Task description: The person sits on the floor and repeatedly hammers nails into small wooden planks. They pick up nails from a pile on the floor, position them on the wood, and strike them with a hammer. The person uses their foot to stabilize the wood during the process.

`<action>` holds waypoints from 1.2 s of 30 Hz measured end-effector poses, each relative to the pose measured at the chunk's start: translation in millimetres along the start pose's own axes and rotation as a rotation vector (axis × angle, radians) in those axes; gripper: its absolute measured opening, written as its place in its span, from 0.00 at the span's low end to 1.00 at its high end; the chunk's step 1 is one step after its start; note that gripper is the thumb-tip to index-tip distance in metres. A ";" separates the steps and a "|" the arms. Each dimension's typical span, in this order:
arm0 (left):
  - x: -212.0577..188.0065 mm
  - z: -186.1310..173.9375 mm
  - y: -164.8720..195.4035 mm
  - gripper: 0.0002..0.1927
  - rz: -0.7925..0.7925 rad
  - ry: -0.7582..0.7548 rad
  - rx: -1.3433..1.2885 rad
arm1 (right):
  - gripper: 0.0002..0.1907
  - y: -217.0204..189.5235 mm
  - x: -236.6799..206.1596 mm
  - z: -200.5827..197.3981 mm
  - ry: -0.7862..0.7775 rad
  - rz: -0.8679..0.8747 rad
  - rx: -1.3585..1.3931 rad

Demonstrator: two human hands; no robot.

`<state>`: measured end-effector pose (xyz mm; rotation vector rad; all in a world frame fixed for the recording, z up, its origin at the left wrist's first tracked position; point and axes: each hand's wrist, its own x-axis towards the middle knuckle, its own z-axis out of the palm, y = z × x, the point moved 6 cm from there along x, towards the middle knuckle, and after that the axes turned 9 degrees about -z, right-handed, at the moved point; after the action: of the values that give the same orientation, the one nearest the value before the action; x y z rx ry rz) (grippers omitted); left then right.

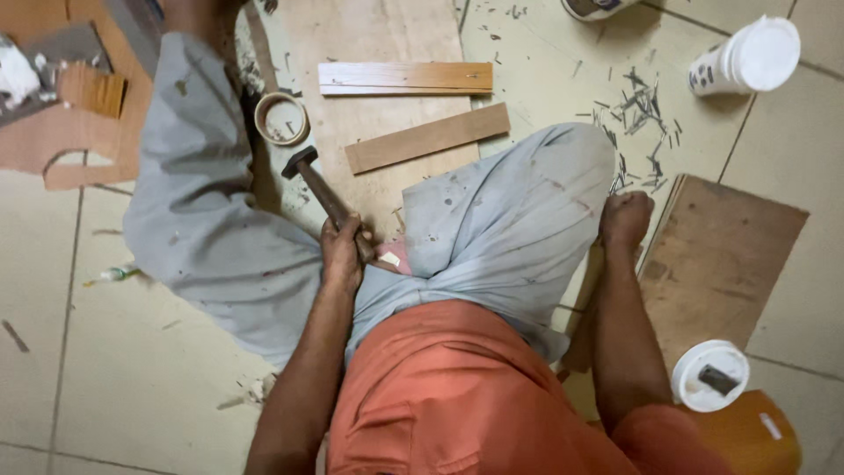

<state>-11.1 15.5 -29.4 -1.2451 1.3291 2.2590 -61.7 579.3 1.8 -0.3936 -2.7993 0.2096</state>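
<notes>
The hammer [323, 195] lies in the left hand [343, 251], whose fingers [337, 230] are wrapped tight around the lower end of its wooden handle. From those fingers the handle slants up and away to the dark metal head, which hangs over the edge of a plywood sheet [369, 35] lying on the tiled floor [114, 352]. Just beyond the hammer head, further from the fingers, sits a roll of tape [281, 118], flat on the floor beside the sheet.

On the plywood, past the hammer and toward the right hand's side, lie two wooden strips: a tilted, paler one [428, 137] nearer the fingers and a straight, orange-brown one [404, 78] beyond it. They lie close but apart.

The right hand [626, 220] rests knuckles-down on the floor by the person's grey-trousered knee [527, 176]; its fingers are curled under, and whether they pinch anything cannot be told. Just ahead of these fingers a scatter of small nails [640, 123] covers the tiles. Further out stands a white lidded tub [747, 57]. To the outer side of the right hand lies a brown board [730, 255], and back along the forearm is an open white container [710, 376] with a dark object inside, next to an orange object [747, 435].
</notes>
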 end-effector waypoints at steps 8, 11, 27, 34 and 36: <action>-7.3 5.1 14.6 0.10 0.025 0.046 0.023 | 0.06 -21.3 28.1 -44.5 0.064 0.246 0.361; -14.1 3.0 17.4 0.09 0.037 0.087 0.061 | 0.11 -77.2 52.1 -73.5 0.059 0.284 0.620; 44.2 48.3 64.1 0.17 0.358 0.152 0.276 | 0.06 -409.5 7.6 86.2 -0.618 -0.381 0.994; 63.9 66.0 93.1 0.20 0.434 0.141 0.351 | 0.05 -439.3 18.6 93.1 -0.670 -0.448 0.977; 56.6 59.5 98.3 0.21 0.509 0.252 0.453 | 0.05 -443.2 16.1 94.6 -0.668 -0.483 1.000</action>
<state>-134.5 -2.9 -0.5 -1.1419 2.3155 1.9349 -215.4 152.6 -1.1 0.6863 -2.7653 1.7516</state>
